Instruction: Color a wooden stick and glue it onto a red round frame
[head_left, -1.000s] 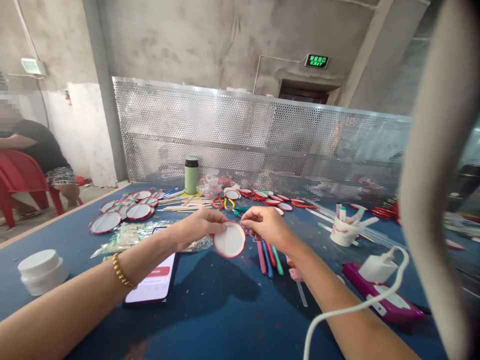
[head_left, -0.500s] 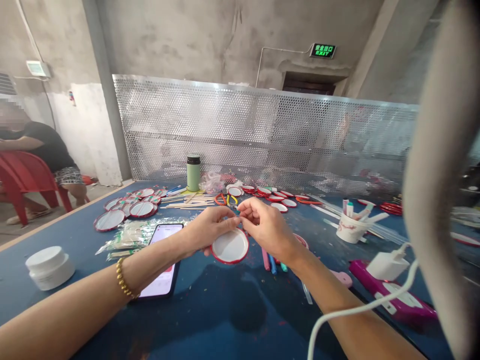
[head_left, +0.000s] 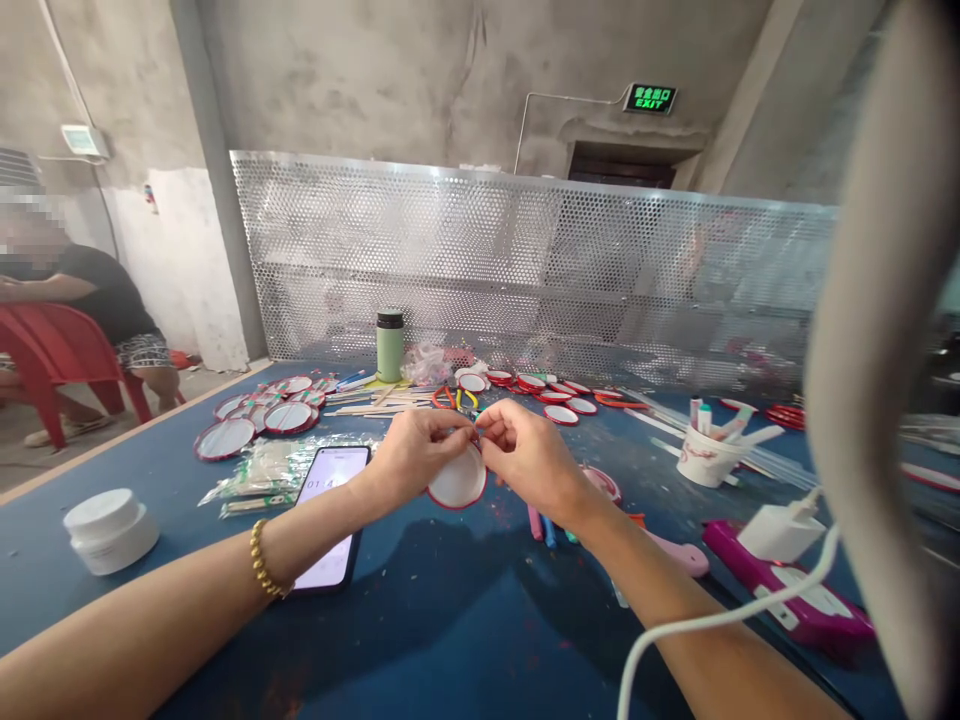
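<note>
A small round white disc with a red rim [head_left: 457, 480] hangs tilted below my fingers, over the blue table. My left hand [head_left: 424, 450] is closed at its upper edge, thumb and fingertips pinched together. Right beside it, my right hand [head_left: 525, 455] also pinches at the disc's top edge, its fingertips almost touching the left ones. Whatever is between the right fingertips is too small to make out. Under my left forearm lies a phone [head_left: 330, 510] with a lit screen. Coloured sticks [head_left: 550, 530] lie on the table just below my right hand.
Similar red-rimmed discs lie in a left pile [head_left: 225, 438] and along the back [head_left: 560, 413]. Around stand a white jar [head_left: 111, 535], green bottle [head_left: 390, 350] and marker cup [head_left: 703, 458]. A white cable [head_left: 720, 620] crosses before my right forearm, by a purple device [head_left: 810, 600].
The disc has risen slightly and tilted, and shows a little smaller between my hands. Both hands stay pinched together at its top edge. The view has shifted slightly.
</note>
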